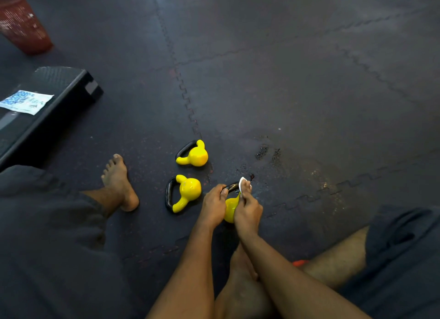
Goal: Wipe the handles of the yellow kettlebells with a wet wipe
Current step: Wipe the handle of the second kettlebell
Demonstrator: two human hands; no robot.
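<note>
Beneath left hand [214, 204], yellow kettlebell [230, 210], its handle [232, 187] gripped; right hand [248, 209] pinches wet wipe [242, 184] against handle's far end. Mid-wipe, seemingly; next, drag wet wipe toward left hand.

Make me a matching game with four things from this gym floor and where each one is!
1 red mesh basket
2 white wet wipe
3 blue-and-white packet
4 nearest yellow kettlebell

A on the black step platform
B gripped by the left hand
C top left, on the dark floor mat
D pinched in the right hand

Pairs: 1-C, 2-D, 3-A, 4-B
</note>
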